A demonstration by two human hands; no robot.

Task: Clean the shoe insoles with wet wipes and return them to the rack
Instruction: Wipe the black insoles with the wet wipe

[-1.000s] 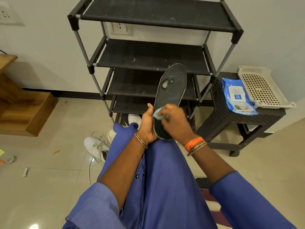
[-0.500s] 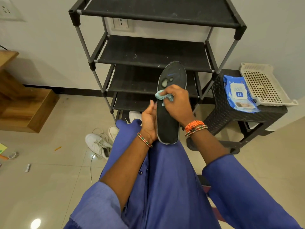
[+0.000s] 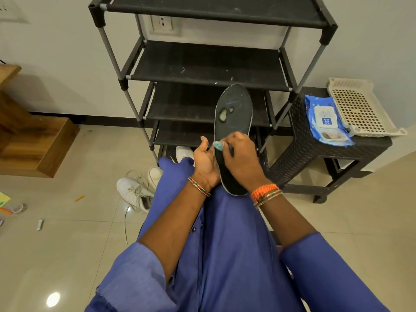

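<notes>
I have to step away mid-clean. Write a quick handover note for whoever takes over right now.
Left hand holds the black insole from its left edge, heel end on the lap.
Right hand pinches a wet wipe against the insole's middle.
Wipes pack lies on the side table; the rack stands in front.
Done: wiping under way.
Left: pale marks near the toe; finish and return the insole to the rack.

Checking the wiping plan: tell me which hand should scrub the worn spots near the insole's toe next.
Right. The right hand already pinches the wipe against the insole, just below the spots; the left hand grips the insole's edge.
</notes>
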